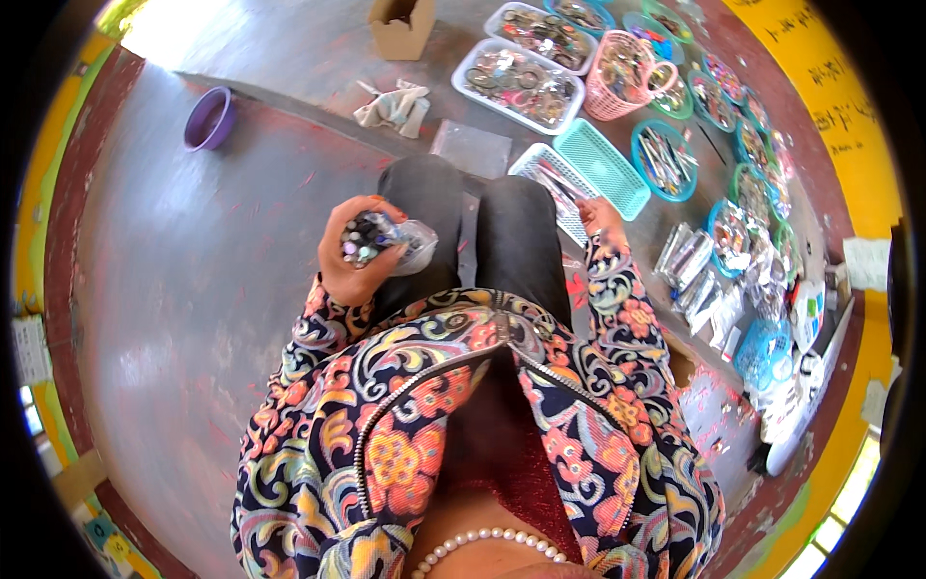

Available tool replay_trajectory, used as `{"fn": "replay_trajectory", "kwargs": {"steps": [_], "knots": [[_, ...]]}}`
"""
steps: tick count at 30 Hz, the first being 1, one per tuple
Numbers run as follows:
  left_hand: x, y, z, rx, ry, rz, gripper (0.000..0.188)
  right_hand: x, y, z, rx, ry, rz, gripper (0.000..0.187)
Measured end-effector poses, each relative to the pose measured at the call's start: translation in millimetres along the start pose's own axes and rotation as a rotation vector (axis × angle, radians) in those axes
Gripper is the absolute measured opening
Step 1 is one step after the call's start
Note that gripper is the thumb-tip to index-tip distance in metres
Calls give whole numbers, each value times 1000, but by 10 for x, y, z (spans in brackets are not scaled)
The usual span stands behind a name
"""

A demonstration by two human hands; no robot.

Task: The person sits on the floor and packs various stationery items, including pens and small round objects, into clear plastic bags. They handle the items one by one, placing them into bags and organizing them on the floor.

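Two hands apart: left hand [355,259] clamped round clear, crinkly plastic bag of small metal pieces [384,240]; right hand [600,216] loose-fingered at white slatted plastic tray [557,184]. Probably heavy, slippery; support underneath.

A floor-level sorting workshop. Trays [519,85] and baskets [606,166] of small metal parts crowd the painted concrete floor [193,270]. Packets [699,285] lie alongside.

Your left hand [355,253] wraps a clear bag [405,246] of small pieces too tiny to tell apart; your fingers hide much of it. Your right hand [600,220] shows only its back, so its grip cannot be judged. The contents of the round trays [666,159] blur together near the rim. The cardboard box [400,29] is cut off at the top edge.
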State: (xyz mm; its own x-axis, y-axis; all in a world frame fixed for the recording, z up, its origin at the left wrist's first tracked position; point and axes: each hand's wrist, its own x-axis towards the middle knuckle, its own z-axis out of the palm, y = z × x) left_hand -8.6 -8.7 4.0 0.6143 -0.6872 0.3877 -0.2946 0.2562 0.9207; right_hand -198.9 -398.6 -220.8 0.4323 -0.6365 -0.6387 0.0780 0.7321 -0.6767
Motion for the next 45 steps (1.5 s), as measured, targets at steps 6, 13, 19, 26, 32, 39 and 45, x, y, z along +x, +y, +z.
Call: {"fn": "replay_trajectory", "kwargs": {"steps": [6, 13, 19, 26, 32, 39, 45], "knots": [[1, 21, 14, -64, -4, -45, 55, -1718, -331, 1766, -535, -516, -287, 26], [-33, 11, 24, 54, 68, -99, 54, -2742, 73, 2416, -929, -959, -774, 22], [-27, 34, -18, 129, 8, -47, 53, -2770, 91, 2434, -1003, -886, -907, 17], [-56, -9, -42, 45, -7, -35, 50, -2746, 36, 2359, -705, -759, -813, 15], [-39, 21, -6, -32, 29, -37, 48, -2594, -447, 2170, -191, -573, -524, 11], [-31, 43, -15, -62, 6, -40, 47, -2065, -400, 1716, 167, -472, -128, 10], [-36, -10, -9, -65, 18, -11, 48, -1974, -359, 1664, 174, -443, -151, 13]]}}
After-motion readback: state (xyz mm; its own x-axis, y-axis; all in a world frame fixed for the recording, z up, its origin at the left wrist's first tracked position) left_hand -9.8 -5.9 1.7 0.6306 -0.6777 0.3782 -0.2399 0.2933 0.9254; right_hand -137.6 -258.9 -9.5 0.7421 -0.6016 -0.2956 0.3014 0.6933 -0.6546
